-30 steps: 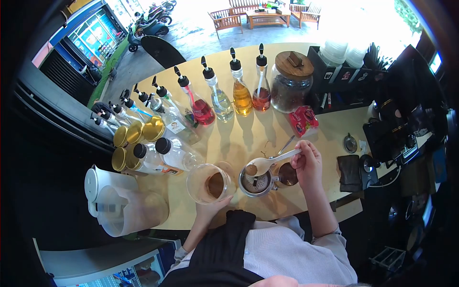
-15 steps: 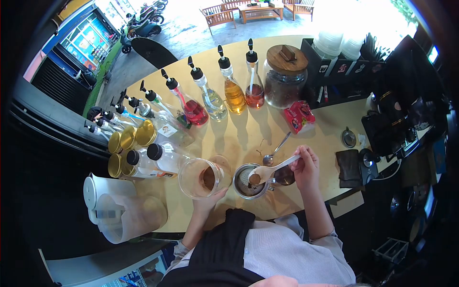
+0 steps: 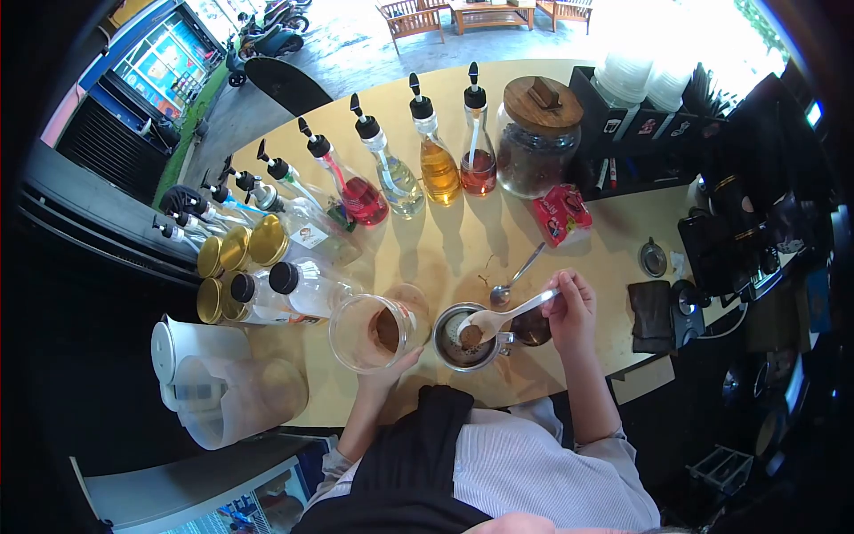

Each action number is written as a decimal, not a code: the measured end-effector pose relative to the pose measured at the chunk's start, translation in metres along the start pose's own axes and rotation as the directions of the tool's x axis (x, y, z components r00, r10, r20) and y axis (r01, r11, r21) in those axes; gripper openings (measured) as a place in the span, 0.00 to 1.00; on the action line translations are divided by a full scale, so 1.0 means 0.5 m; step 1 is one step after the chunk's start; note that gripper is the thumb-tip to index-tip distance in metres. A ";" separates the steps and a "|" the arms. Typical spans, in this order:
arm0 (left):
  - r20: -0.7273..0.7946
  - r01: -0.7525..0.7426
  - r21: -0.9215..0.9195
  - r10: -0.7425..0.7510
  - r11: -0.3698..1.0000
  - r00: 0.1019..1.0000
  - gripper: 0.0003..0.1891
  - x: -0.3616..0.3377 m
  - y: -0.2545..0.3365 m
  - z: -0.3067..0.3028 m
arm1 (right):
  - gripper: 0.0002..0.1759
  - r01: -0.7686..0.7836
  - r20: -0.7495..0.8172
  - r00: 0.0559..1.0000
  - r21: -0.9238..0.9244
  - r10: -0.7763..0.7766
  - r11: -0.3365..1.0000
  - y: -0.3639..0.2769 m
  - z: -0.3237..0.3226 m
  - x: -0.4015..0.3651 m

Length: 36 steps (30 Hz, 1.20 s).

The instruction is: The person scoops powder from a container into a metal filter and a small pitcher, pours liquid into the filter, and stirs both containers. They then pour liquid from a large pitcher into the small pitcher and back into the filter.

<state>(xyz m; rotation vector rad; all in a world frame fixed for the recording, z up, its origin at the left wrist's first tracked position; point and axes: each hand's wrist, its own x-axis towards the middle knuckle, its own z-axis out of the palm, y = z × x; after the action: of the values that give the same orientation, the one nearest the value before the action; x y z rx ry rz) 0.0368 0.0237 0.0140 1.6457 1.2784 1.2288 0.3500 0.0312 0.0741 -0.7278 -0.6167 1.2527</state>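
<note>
Brown powder lies inside a clear plastic container (image 3: 360, 334), which is tilted over the table and held from its right side by my left hand (image 3: 391, 369). My right hand (image 3: 571, 305) pinches the handle of a pale spoon (image 3: 507, 317). The spoon's bowl, with brown powder in it, is over a metal cup (image 3: 466, 354) with a handle on its right. Inside the cup there is something pale, with dark specks. Behind the cup a small metal spoon (image 3: 518, 274) lies on the table. A dark round item (image 3: 532, 327) sits partly under the pale spoon's handle.
Pump bottles (image 3: 363, 200) curve along the back and left. Near them stand a wood-lidded jar (image 3: 536, 147), a red packet (image 3: 563, 215), gold-lidded jars (image 3: 269, 240) and clear black-capped bottles (image 3: 307, 283). A white pitcher (image 3: 200, 347) is at left, a dark cloth (image 3: 650, 316) at right.
The pale spoon's bowl has tipped and shifted slightly left over the metal cup, and more dark specks show inside. The whole view has shifted slightly.
</note>
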 end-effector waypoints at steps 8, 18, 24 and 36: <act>-0.020 0.017 -0.032 -0.017 0.999 1.000 0.45 -0.002 0.005 0.002 | 0.11 -0.021 -0.025 0.999 0.042 0.022 0.999 -0.001 -0.001 0.004; -0.025 0.017 -0.056 -0.019 0.998 1.000 0.45 0.000 0.002 0.006 | 0.11 -0.013 -0.013 1.000 0.068 0.014 0.998 0.001 -0.006 0.015; -0.009 0.020 -0.108 -0.021 0.994 1.000 0.47 -0.001 0.000 0.005 | 0.11 -0.037 0.028 0.999 0.087 0.035 0.996 0.000 -0.011 0.021; -0.041 0.000 0.015 0.000 1.000 0.999 0.46 0.001 -0.004 0.002 | 0.11 -0.047 0.037 0.998 0.082 0.045 0.996 -0.001 -0.005 0.037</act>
<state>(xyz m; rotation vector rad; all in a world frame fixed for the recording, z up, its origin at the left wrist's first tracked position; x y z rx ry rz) 0.0373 0.0247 0.0121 1.6391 1.3154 1.2612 0.3562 0.0486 0.0733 -0.6557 -0.5762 1.3281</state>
